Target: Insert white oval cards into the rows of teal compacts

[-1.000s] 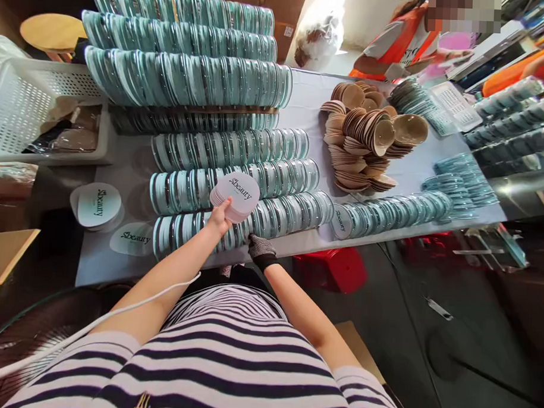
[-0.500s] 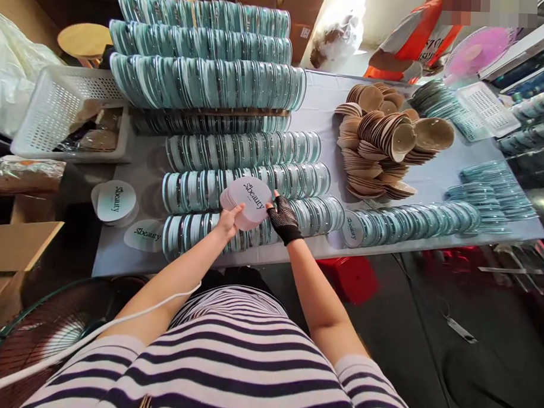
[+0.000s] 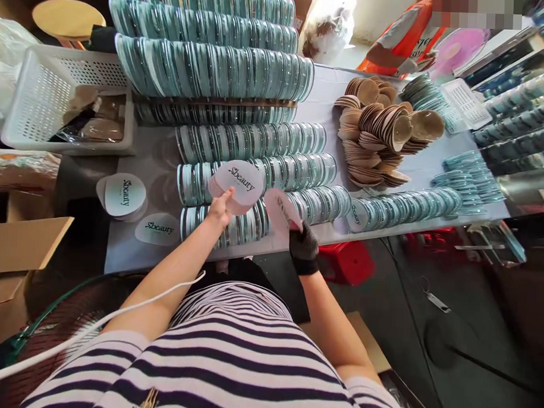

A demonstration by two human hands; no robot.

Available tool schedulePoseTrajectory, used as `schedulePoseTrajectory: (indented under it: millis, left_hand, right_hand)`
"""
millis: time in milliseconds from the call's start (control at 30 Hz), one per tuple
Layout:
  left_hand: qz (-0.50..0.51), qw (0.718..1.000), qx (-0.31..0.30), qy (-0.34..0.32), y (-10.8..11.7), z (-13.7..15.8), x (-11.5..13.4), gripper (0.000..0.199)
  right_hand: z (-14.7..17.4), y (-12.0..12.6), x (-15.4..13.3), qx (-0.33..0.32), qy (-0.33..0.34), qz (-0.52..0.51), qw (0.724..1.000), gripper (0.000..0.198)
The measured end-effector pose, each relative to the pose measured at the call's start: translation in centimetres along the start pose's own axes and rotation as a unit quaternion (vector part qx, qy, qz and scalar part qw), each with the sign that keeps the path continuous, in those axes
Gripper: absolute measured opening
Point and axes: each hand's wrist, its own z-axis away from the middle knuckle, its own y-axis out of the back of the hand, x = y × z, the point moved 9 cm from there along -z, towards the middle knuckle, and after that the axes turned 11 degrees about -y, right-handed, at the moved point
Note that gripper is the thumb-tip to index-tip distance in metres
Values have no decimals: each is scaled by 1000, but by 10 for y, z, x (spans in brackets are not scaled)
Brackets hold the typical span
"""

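A stack of rounded white cards (image 3: 237,182) printed "beauty" is held up in my left hand (image 3: 220,208), thumb on top. My right hand (image 3: 303,248), in a black fingerless mesh glove, grips a single printed card (image 3: 281,213) by its lower right edge, tilted and slightly blurred. Both hands are above rows of clear, teal-edged round pieces (image 3: 251,138) lined up on edge on the table. Left of my hands, another pile of printed cards (image 3: 124,196) lies on the table, with a printed card (image 3: 157,228) apart from it near the front edge.
A white perforated basket (image 3: 39,100) with brown pieces stands at the left. Brown cup-shaped pads (image 3: 367,142) are heaped right of the rows. Clear pieces (image 3: 467,181) lie farther right. A person in an orange vest (image 3: 406,45) is at the far side. A red stool (image 3: 346,263) stands below the table.
My right hand has come away from the stack toward me and to the right, carrying one card. The left hand keeps the stack, slightly farther left. The whole view has shifted a little.
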Motion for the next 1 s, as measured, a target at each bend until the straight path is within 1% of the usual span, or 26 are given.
schedulePoseTrajectory:
  millis: [67, 133, 167, 233, 300, 367, 400, 467, 567, 633, 733, 800, 867, 933, 967, 1000]
  left_hand:
    - [14, 1000, 19, 13, 9, -7, 2, 38]
    - [26, 999, 24, 22, 13, -9, 0, 37]
    - [29, 999, 23, 23, 13, -10, -2, 37]
    - [24, 999, 20, 25, 11, -9, -8, 40]
    - [14, 999, 18, 29, 8, -8, -12, 42]
    - [11, 999, 20, 27, 7, -7, -12, 41]
    - [12, 999, 21, 27, 7, -7, -11, 39]
    - [14, 999, 25, 31, 8, -6, -10, 34]
    - [15, 999, 28, 42, 11, -6, -11, 28]
    - [17, 999, 24, 45, 11, -8, -13, 27]
    - [21, 999, 8, 42, 10, -11, -16, 32]
    - [19, 999, 2, 41, 10, -12, -16, 34]
    - [17, 999, 4, 41, 11, -11, -16, 33]
    - [21, 999, 5, 38, 11, -10, -15, 33]
    - [23, 999, 3, 38, 11, -9, -15, 33]
    - [24, 999, -1, 38, 11, -8, -15, 33]
  right_hand:
    - [42, -5, 14, -64, 35, 79, 994, 38]
    - [79, -23, 21, -152, 54, 148, 976, 37]
    - [92, -34, 22, -189, 52, 181, 964, 37]
    - [103, -56, 17, -241, 34, 236, 941, 38]
    - [97, -77, 3, -276, 18, 266, 923, 38]
    - [81, -94, -14, -302, 5, 277, 912, 38]
    - [72, -98, -21, -308, -2, 277, 910, 38]
    - [58, -99, -28, -310, -19, 281, 908, 38]
    - [55, -95, -26, -324, -23, 280, 903, 35]
    - [57, -97, -22, -333, -20, 248, 909, 30]
    - [54, -111, -22, -328, -17, 186, 926, 27]
    - [50, -125, -20, -318, -12, 188, 929, 26]
    - [46, -134, -16, -309, -6, 216, 926, 26]
    - [48, -141, -10, -322, -1, 237, 917, 25]
    - [50, -144, -7, -334, -5, 230, 914, 23]
    - [53, -145, -3, -355, -28, 197, 914, 21]
